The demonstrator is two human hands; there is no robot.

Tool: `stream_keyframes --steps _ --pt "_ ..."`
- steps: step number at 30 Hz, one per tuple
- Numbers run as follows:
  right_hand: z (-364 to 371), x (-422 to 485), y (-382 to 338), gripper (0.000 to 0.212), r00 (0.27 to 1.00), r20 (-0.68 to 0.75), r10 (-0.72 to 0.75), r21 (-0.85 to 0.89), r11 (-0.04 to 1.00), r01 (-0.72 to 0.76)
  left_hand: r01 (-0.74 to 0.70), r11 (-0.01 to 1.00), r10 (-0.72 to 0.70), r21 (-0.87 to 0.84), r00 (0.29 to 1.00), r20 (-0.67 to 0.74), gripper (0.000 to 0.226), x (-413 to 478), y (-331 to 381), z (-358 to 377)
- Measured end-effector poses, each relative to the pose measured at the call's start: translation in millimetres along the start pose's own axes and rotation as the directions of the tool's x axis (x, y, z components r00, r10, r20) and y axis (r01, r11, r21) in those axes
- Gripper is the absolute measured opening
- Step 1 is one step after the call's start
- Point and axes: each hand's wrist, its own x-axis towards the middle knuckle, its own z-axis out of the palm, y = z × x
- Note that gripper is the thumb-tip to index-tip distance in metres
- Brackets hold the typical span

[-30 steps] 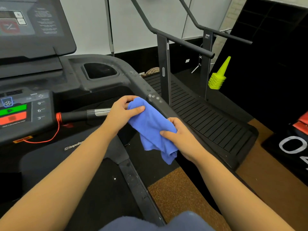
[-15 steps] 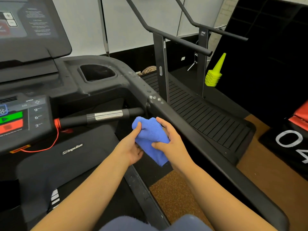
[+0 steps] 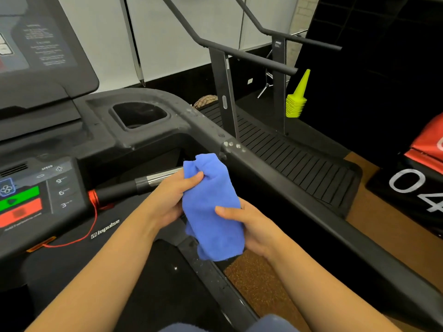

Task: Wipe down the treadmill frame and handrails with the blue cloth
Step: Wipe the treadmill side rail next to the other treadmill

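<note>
The blue cloth hangs bunched between both hands, in front of the black treadmill's right handrail. My left hand pinches its upper part with thumb and fingers. My right hand holds its lower right side, thumb on top of the fabric. The cloth is off the rail, just left of it. A short grip bar with a silver sensor band runs behind my left hand. The console frame with a cup recess lies beyond, speckled with pale spots.
The control panel with green and red buttons sits at left, a red safety cord hanging from it. A curved slatted treadmill stands to the right, with stacked yellow cones and a black and red mat beyond it.
The cloth went from draped on the rail to a tight bunch, and now hangs longer. Both hands drew back from the rail towards me and regripped it.
</note>
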Motion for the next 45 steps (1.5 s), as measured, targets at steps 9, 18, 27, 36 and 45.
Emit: stream_keyframes --steps 9,18,27,36,45 --pt "11.7 5.6 17.4 0.035 0.957 -0.259 -0.134 0.006 0.99 0.14 -0.154 0.799 0.424 0.581 0.829 -0.364 0.047 0.5 -24.3 6.0" --pt "10.3 9.8 -2.3 0.053 0.992 -0.107 -0.066 -0.606 0.796 -0.013 -0.052 0.994 0.067 0.101 0.986 -0.152 0.051 16.3 -40.2 46.0" --pt "-56.1 -2.4 -60.5 0.049 0.917 -0.059 -0.395 -0.981 0.193 0.02 -0.082 0.948 -0.085 -0.308 0.867 -0.491 0.043 66.3 -23.1 65.2" --pt "-121.3 -20.1 -60.9 0.083 0.935 -0.25 -0.251 -0.922 -0.234 -0.309 -0.27 0.299 0.576 0.915 0.816 0.052 0.063 138.2 -49.5 91.2" --pt "-138.1 -23.6 -47.7 0.088 0.934 -0.185 -0.305 -0.95 -0.188 -0.25 -0.577 -0.117 0.483 0.808 0.678 0.554 0.051 150.1 -61.0 69.6"
